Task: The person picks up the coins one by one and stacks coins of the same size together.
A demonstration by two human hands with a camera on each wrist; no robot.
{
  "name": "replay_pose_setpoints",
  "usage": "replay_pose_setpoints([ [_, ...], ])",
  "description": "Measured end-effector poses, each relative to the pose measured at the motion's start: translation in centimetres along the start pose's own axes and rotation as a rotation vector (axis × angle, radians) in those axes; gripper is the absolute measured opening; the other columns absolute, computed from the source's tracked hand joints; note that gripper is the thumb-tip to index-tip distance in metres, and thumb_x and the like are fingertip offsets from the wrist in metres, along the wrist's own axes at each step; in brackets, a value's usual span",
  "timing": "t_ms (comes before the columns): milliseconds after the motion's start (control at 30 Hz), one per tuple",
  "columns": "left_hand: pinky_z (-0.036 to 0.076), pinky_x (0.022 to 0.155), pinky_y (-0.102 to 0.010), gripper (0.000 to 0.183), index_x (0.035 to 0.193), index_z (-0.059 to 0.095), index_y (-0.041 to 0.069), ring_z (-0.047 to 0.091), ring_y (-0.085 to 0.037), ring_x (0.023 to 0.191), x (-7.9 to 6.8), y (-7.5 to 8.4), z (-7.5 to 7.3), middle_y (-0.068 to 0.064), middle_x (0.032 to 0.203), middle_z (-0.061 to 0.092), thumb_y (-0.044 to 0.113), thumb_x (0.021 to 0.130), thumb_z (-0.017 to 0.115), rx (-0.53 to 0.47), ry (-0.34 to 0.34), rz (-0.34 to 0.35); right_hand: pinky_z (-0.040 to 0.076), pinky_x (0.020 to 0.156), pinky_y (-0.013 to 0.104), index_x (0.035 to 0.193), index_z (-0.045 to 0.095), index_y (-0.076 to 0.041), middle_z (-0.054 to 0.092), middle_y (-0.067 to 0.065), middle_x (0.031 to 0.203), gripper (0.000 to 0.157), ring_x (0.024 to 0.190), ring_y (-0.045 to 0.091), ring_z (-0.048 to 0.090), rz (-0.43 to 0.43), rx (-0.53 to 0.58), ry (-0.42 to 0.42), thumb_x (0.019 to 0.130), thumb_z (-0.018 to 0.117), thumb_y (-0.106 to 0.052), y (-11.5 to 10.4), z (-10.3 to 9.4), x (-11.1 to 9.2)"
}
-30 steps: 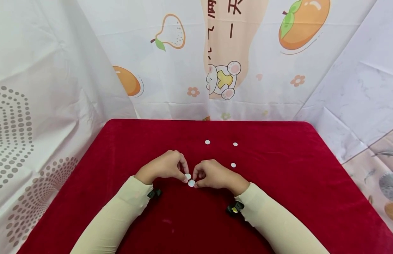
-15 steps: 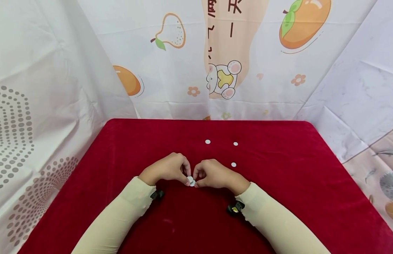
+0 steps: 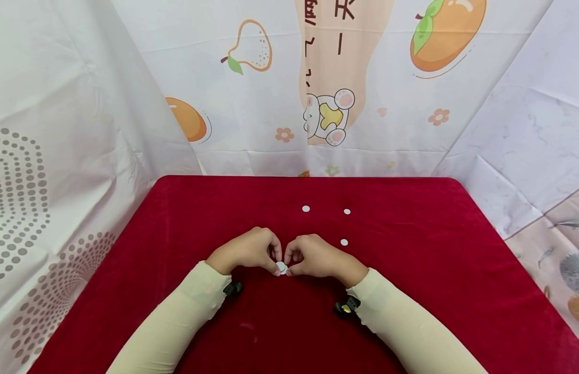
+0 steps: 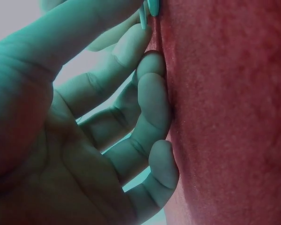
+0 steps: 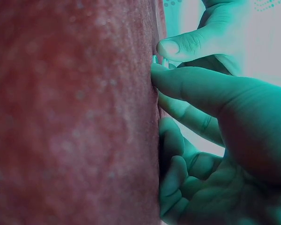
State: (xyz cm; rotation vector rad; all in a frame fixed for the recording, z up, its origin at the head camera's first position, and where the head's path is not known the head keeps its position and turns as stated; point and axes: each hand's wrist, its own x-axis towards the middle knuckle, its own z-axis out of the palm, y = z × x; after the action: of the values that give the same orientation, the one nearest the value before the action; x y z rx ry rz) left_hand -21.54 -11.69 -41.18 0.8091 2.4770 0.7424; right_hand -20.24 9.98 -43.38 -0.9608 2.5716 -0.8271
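Observation:
Between thumb and fingers my left hand pinches a small white disc. This disc overlaps a second white disc lying at the tabletop, most of which it hides. My right hand pinches the edge of that second disc from the other side. In the left wrist view, the held disc appears edge-on at the fingertips, just off the cloth. The right wrist view shows the left-held disc close above the lower one, with both thumbs nearly meeting.
Three more white discs lie apart on the red cloth: one disc beyond the hands, another disc at the back right, and a nearer disc by the right hand. A printed curtain hangs behind the table.
My left hand has shifted slightly right and nearer to me, bringing its disc from beside the second disc to over it. My right hand stays in place.

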Motion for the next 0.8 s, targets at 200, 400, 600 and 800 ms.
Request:
replay_pose_setpoints([
  [200, 0.054, 0.065, -0.029, 0.021, 0.076, 0.075, 0.022, 0.062, -0.01, 0.069, 0.11, -0.05, 0.18, 0.011, 0.072, 0.069, 0.022, 0.072, 0.096, 0.019, -0.008, 0.005, 0.053, 0.07, 0.024, 0.09, 0.076, -0.025, 0.065, -0.014, 0.08, 0.014, 0.076, 0.005, 0.059, -0.001, 0.013, -0.002, 0.083, 0.086, -0.018, -0.06, -0.11, -0.14],
  [400, 0.054, 0.065, -0.029, 0.021, 0.077, 0.076, 0.022, 0.062, -0.009, 0.07, 0.14, -0.16, 0.33, 0.01, 0.073, 0.068, 0.022, 0.072, 0.096, 0.03, -0.001, 0.007, 0.053, 0.072, 0.025, 0.092, 0.076, -0.023, 0.065, -0.014, 0.081, 0.013, 0.078, 0.006, 0.06, -0.001, 0.021, -0.008, 0.084, 0.086, -0.018, -0.27, -0.13, -0.14],
  [600, 0.054, 0.067, -0.029, 0.022, 0.081, 0.076, 0.021, 0.062, -0.011, 0.073, 0.06, -0.27, 0.0, 0.007, 0.079, 0.069, 0.022, 0.072, 0.096, 0.018, -0.02, -0.002, 0.052, 0.072, 0.025, 0.091, 0.076, -0.024, 0.065, -0.012, 0.082, 0.014, 0.078, 0.006, 0.059, -0.009, 0.004, -0.001, 0.084, 0.086, -0.018, -0.16, -0.09, -0.09],
  [800, 0.054, 0.067, -0.03, 0.022, 0.083, 0.076, 0.02, 0.062, -0.013, 0.074, -0.02, -0.45, -0.18, 0.007, 0.081, 0.069, 0.017, 0.073, 0.095, 0.009, -0.042, -0.029, 0.052, 0.072, 0.025, 0.09, 0.076, -0.026, 0.064, -0.013, 0.081, 0.012, 0.078, 0.006, 0.059, 0.0, -0.003, 0.002, 0.084, 0.086, -0.022, -0.06, -0.01, -0.08],
])
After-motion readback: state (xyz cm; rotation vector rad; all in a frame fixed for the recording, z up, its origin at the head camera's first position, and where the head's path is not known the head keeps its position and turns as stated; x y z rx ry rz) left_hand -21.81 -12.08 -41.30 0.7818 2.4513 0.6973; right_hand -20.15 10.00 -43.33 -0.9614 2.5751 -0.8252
